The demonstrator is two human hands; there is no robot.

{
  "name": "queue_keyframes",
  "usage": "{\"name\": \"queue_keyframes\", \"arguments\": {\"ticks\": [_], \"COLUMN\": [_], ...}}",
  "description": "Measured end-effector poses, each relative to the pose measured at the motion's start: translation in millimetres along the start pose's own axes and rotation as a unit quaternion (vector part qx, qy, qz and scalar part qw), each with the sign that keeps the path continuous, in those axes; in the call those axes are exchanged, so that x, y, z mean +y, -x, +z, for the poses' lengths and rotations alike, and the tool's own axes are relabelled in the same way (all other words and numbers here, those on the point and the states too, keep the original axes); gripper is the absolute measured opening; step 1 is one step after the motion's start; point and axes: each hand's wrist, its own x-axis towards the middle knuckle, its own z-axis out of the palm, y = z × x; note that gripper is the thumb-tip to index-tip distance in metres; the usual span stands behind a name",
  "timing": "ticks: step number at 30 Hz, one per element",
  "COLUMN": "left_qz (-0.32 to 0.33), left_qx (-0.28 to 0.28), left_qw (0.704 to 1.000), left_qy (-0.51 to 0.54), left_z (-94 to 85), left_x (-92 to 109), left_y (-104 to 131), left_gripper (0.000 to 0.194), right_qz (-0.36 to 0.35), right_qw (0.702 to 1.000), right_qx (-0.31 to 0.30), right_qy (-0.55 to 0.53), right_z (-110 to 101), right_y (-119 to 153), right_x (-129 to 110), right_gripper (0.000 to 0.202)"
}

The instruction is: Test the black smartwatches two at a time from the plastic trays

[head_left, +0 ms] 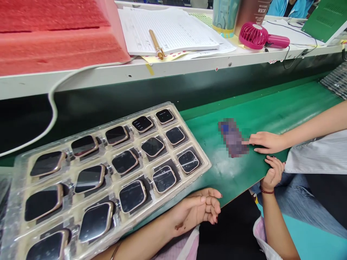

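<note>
My left hand [199,208] rests at the near edge of the green work surface, beside a clear plastic tray [201,156]. Its fingers are loosely bent and apart, with nothing in them. Several square smartwatch bodies with dark screens and gold-coloured frames, such as this smartwatch [164,178], sit in the tray's compartments. Wearing a red bead bracelet, my right hand [273,174] is raised by the table edge, its fingers curled in and no object visible in them. Just above it, a co-worker's hand [268,141] touches a blurred-out phone-like object [232,138] with one finger.
A white shelf [189,66] runs along the back. On it are red foam [56,32], a paper pad [173,30], a pen [155,43], a pink handheld fan [255,35] and drink containers [225,18]. A white cable [52,104] hangs at left.
</note>
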Motion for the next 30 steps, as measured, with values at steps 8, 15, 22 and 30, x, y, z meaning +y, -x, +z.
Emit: {"name": "queue_keyframes", "arguments": {"ticks": [8,15,22,30], "left_qz": [0.002,0.001,0.004,0.001], "left_qx": [0.004,0.002,-0.005,-0.005], "left_qw": [1.0,1.0,1.0,1.0], "left_qy": [-0.001,0.007,0.003,-0.001], "left_z": [0.5,0.1,1.5,0.0], "left_x": [0.7,0.3,0.4,-0.9], "left_y": [0.2,0.0,-0.4,-0.5], "left_gripper": [0.037,0.037,0.037,0.037], "right_qz": [-0.005,-0.012,-0.017,-0.012], "right_qw": [1.0,1.0,1.0,1.0], "right_qx": [-0.002,0.005,-0.015,-0.01], "right_qy": [0.014,-0.007,0.016,-0.004], "right_z": [-0.2,0.5,-1.2,-1.0], "right_y": [0.9,0.5,-0.2,-2.3], "right_x": [-0.7,-1.4,-4.0,-6.7], "right_gripper": [0.038,0.039,0.044,0.041]}}
